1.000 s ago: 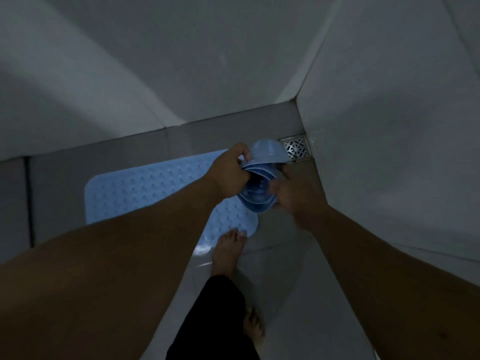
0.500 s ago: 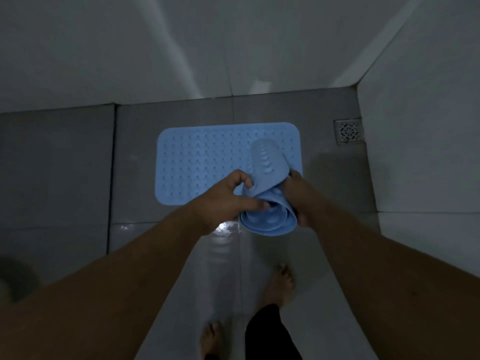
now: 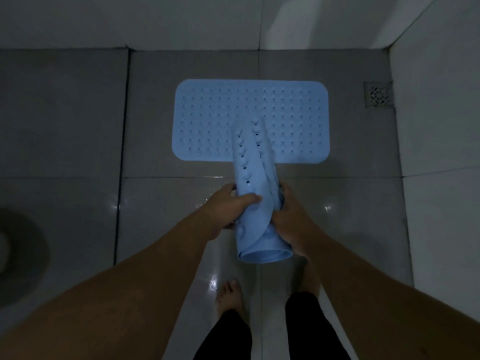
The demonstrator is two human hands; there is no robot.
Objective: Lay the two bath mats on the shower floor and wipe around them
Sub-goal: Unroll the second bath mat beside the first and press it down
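1. On the grey tiled shower floor [image 3: 78, 113], seen from above in dim light, a light blue bath mat [image 3: 220, 110] lies flat. It is a rounded rectangle dotted with rows of small holes and bumps, placed near the white back wall [image 3: 181, 19].
2. Above the near edge of that flat mat, a person holds a second mat, the rolled mat [image 3: 255, 203], in the same blue. It is loosely curled into a tube, with its far end over the flat mat and its open near end pointing back at the person.
3. The left hand [image 3: 228, 207] grips the roll from its left side, thumb lying across the top and fingers curled underneath.
4. The right hand [image 3: 288, 216] grips the roll from its right side, fingers wrapped into the folds.
5. A square metal drain grate [image 3: 378, 94] sits in the floor's far right corner, beside the right wall and well apart from the flat mat.
6. Bare feet [image 3: 231, 297] and dark trouser legs [image 3: 226, 336] stand on glossy, wet-looking tiles below the hands.
7. At the left edge, part of a dark round shape shows; what it is cannot be told.
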